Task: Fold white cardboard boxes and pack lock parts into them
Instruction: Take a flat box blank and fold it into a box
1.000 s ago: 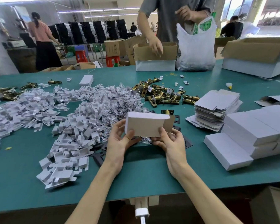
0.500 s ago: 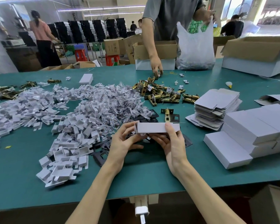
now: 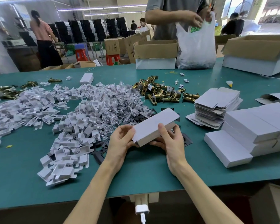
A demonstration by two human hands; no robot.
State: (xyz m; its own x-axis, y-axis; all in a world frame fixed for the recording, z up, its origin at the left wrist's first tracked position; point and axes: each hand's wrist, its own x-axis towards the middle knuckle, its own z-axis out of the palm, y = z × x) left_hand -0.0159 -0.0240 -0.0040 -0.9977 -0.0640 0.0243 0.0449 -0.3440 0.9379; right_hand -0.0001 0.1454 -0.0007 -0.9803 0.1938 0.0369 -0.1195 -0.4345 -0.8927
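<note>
I hold a small white cardboard box (image 3: 153, 125) above the green table (image 3: 144, 172), tilted with its far end up to the right. My left hand (image 3: 120, 141) grips its near left end. My right hand (image 3: 171, 139) wraps the near long side, thumb on top. Brass lock latches (image 3: 162, 92) lie in a heap behind the box. Black plates (image 3: 102, 151) lie under my hands. A stack of flat box blanks (image 3: 217, 104) sits to the right, with folded white boxes (image 3: 252, 131) piled beside it.
White cardboard inserts (image 3: 68, 143) and clear screw bags (image 3: 118, 101) cover the table's left and middle. A person (image 3: 171, 18) across the table handles a white plastic bag (image 3: 196, 46) beside open cartons (image 3: 155, 54). A large carton (image 3: 255, 52) stands at the far right.
I have turned the box from edge-on to tilted, with its broad face up and far end raised to the right. The person opposite lifted the hand from the latches to the bag.
</note>
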